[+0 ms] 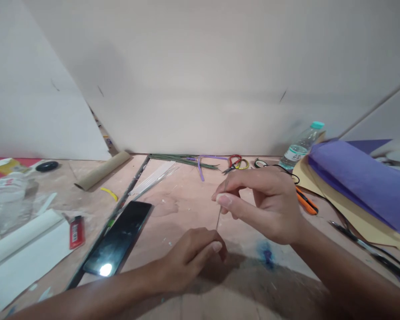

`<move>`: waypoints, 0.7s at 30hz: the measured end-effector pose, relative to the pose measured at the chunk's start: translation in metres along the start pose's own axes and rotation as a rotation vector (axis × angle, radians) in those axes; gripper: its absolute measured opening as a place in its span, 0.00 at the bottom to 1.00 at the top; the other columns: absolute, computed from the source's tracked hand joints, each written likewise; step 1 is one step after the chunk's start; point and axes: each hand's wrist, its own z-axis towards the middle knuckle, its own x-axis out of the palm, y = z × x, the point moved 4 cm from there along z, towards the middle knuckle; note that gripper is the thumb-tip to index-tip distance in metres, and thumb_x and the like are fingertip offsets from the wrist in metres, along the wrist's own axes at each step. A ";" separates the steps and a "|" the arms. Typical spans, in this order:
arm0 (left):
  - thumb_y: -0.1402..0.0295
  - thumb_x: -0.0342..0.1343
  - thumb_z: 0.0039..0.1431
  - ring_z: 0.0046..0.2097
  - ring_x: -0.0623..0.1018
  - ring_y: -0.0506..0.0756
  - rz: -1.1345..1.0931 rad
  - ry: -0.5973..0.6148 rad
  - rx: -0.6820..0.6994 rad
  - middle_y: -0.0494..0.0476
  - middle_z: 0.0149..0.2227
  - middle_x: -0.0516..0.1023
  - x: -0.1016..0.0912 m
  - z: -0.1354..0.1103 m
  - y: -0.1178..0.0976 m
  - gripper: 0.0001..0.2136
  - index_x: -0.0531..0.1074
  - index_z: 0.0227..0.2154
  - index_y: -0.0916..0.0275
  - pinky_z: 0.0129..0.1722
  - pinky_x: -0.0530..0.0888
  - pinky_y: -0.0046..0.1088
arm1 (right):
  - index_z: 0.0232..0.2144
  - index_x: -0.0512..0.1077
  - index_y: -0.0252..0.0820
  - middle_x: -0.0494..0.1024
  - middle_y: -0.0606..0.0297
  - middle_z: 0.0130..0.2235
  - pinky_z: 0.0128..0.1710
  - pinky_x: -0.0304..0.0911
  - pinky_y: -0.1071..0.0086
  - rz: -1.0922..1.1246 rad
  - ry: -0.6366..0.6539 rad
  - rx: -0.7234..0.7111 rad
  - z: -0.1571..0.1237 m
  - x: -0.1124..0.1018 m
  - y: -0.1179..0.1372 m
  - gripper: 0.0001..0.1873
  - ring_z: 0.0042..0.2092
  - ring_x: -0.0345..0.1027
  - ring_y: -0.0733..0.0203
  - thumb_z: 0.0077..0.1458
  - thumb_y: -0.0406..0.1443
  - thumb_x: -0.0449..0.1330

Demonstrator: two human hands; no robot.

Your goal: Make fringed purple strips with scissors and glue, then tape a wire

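A thin wire (218,218) runs upright between my two hands, in front of the middle of the tabletop. My right hand (270,206) pinches its upper part between thumb and fingertips. Below, my left hand (200,253) is closed with the thumb pressed to the curled fingers; the wire's lower end goes in behind them and is hidden. Beyond my hands lie loose pale wires (155,180), a bundle of green stems (176,160), a bent purple strip (200,166) and small scissors (233,163) with red and yellow handles.
To the left lie a phone (120,240), a red lighter (76,232), a white paper roll (26,249), a cardboard tube (103,171) and a plastic bottle (10,198). At right are an orange cutter (306,201), purple paper (363,178), a water bottle (300,146) and a pen-like tool (370,251).
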 end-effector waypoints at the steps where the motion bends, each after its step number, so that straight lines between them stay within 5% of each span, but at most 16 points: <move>1: 0.55 0.44 0.82 0.39 0.82 0.54 -0.001 -0.001 0.001 0.58 0.36 0.84 0.000 0.000 -0.001 0.24 0.79 0.38 0.64 0.47 0.74 0.29 | 0.30 0.77 0.41 0.81 0.70 0.27 0.26 0.65 0.76 -0.002 0.003 -0.004 0.000 0.000 0.001 0.09 0.24 0.69 0.71 0.65 0.29 0.66; 21: 0.53 0.38 0.82 0.38 0.73 0.56 0.224 0.133 0.118 0.56 0.35 0.75 0.003 0.006 0.005 0.22 0.68 0.36 0.60 0.43 0.69 0.33 | 0.33 0.77 0.40 0.82 0.68 0.31 0.30 0.66 0.74 -0.001 0.135 -0.014 -0.002 -0.007 0.006 0.12 0.27 0.70 0.71 0.73 0.34 0.64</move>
